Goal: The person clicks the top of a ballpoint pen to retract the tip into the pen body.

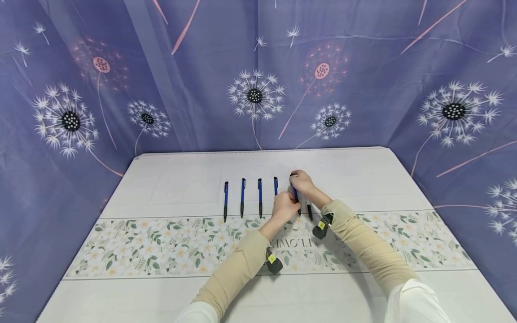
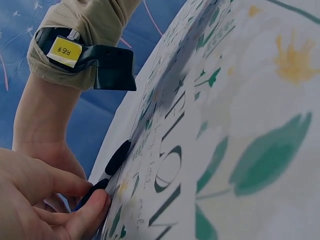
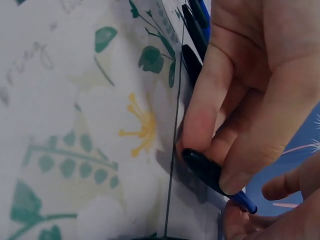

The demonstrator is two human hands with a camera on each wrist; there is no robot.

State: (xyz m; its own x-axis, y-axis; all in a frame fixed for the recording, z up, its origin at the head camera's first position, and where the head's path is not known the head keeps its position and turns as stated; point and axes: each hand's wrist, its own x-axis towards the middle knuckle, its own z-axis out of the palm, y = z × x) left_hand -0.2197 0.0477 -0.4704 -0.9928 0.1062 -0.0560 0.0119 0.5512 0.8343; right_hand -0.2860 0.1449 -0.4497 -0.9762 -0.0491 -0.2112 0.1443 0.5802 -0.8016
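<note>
A blue pen with a black grip (image 1: 295,194) lies lengthwise between my two hands, at the right of a row of similar pens. My left hand (image 1: 286,207) pinches its black grip end (image 3: 200,167) between thumb and finger. At the pen's far end is my right hand (image 1: 302,181), its thumb and finger around the top end (image 3: 245,202). Just right of this pen lies another pen with a black grip (image 1: 309,212), its upper part hidden under the right hand. On the left, a blue pen (image 1: 276,185) is partly covered by my left hand.
More blue pens, the leftmost (image 1: 225,201) among them, lie parallel with gaps between. The white table cover has a floral band (image 1: 161,246) with lettering. A purple dandelion-print curtain (image 1: 202,89) stands behind and at both sides. Dark wrist cameras (image 1: 274,264) hang below both sleeves.
</note>
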